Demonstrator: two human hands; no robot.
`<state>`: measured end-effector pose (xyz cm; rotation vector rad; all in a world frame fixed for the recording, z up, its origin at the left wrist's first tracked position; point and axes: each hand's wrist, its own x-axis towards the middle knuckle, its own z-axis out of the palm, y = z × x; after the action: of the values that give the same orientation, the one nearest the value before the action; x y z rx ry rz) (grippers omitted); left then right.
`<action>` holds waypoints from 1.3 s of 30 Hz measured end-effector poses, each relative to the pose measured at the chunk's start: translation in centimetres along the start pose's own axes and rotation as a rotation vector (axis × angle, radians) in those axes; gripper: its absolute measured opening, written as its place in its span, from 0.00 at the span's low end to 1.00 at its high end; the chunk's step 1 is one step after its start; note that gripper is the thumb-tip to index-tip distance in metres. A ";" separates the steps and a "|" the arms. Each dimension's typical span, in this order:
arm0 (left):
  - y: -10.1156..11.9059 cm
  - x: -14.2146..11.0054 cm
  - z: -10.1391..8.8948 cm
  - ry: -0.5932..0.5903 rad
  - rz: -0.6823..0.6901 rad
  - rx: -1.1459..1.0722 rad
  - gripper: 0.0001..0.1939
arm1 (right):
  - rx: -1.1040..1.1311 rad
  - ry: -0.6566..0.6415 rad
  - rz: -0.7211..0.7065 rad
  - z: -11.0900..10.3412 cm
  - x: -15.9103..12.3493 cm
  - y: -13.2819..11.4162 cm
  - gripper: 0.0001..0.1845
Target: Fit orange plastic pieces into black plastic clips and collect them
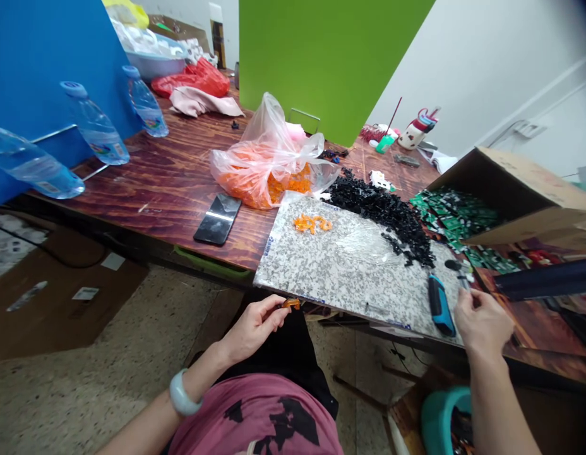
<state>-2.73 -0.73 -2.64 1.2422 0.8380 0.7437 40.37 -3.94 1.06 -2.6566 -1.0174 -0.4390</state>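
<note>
Head view, left hand [256, 323] pinching orange piece [293, 304], long axis sideways, pointing right, right hand [485, 321], hold unclear

A thick, smooth, rounded bangle [179, 393] in pale grey-green circles the left wrist [203, 371]. The top [262, 398] is dusty pink, with irregular black print [293, 422] on its front. Black clothing [297, 354] covers the legs; both forearms [496, 392] are bare.
</note>
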 end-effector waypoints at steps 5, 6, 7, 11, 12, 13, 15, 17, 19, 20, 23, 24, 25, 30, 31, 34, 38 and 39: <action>0.7 -0.4 0.1 -0.005 0.127 0.224 0.10 | -0.076 -0.104 0.081 2.1 0.9 3.8 0.22; 0.7 -0.4 0.1 0.002 0.140 0.244 0.10 | -0.081 -0.112 0.088 2.4 0.8 4.1 0.22; 0.7 -0.5 0.1 0.010 0.153 0.263 0.10 | -0.083 -0.115 0.092 2.7 0.7 4.3 0.22; 0.6 -0.7 0.2 0.044 0.198 0.337 0.11 | -0.070 -0.109 0.096 3.3 1.0 4.8 0.22; 0.6 -0.7 0.2 0.049 0.206 0.354 0.11 | -0.063 -0.102 0.091 3.3 1.2 4.8 0.21; 0.6 -0.8 0.2 0.052 0.214 0.369 0.11 | -0.054 -0.089 0.084 3.3 1.3 4.7 0.21; 0.5 -0.8 0.2 0.047 0.236 0.390 0.11 | -0.039 -0.042 0.064 2.7 1.0 3.7 0.21; 0.4 -0.7 0.3 0.032 0.258 0.402 0.11 | 0.032 0.035 -0.019 1.4 -0.3 1.6 0.21; 0.2 -0.7 0.4 0.018 0.273 0.412 0.11 | 0.244 0.093 -0.221 -0.6 -3.0 -1.8 0.20; 0.2 -0.7 0.5 0.009 0.274 0.418 0.11 | 0.417 0.065 -0.354 -1.8 -4.8 -3.8 0.19; 0.3 -0.8 0.9 -0.018 0.270 0.431 0.11 | 0.789 -0.299 -0.683 -5.1 -10.6 -9.9 0.13; 0.5 -0.8 1.0 -0.030 0.266 0.432 0.11 | 0.861 -0.415 -0.755 -5.8 -12.4 -11.6 0.12; 0.6 -0.9 1.1 -0.044 0.264 0.430 0.11 | 0.921 -0.515 -0.813 -6.2 -13.9 -12.9 0.13; 1.2 -1.3 1.4 -0.106 0.266 0.424 0.10 | 1.114 -0.686 -0.886 -5.6 -17.5 -15.2 0.10; 1.2 -1.4 1.4 -0.112 0.265 0.431 0.09 | 1.132 -0.671 -0.882 -5.4 -17.8 -15.1 0.07; 0.9 -1.7 1.4 -0.119 0.270 0.441 0.08 | 1.153 -0.609 -0.911 -5.2 -18.0 -14.9 0.03; 0.2 -1.9 1.5 -0.138 0.282 0.439 0.09 | 1.153 -0.538 -0.999 -5.7 -18.1 -14.7 0.02; 0.1 -1.8 1.6 -0.144 0.279 0.442 0.09 | 1.151 -0.527 -1.005 -5.7 -18.1 -14.6 0.03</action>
<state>-2.23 -3.03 -2.16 1.8138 0.7400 0.6986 16.50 -6.25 1.54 -1.1136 -1.9183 0.5858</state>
